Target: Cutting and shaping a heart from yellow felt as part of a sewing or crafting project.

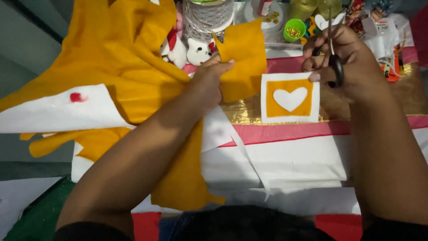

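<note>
Across the left half of the worktop: large sheet of yellow felt (pixel 129 53), crumpled, spreading from the top edge down past the left forearm. White fabric sheets (pixel 290 165) lie beneath it, crossed by a pink-red strip (pixel 290 132); a gold band (pixel 243 114) runs above the strip. Left hand (pixel 208 82): fingers closed on a smaller yellow felt piece (pixel 243 58), pinching its left edge and holding it up just beside the big sheet. Right hand (pixel 345 58): clenched through the black handles of a pair of scissors (pixel 334 53), blades pointing up and away. Between the two hands, flat on the table: white square card (pixel 290 97) carrying a yellow panel with a white heart. Behind, well apart: white plush toys (pixel 187 51); small green cup (pixel 294 30) holding gold beads.
</note>
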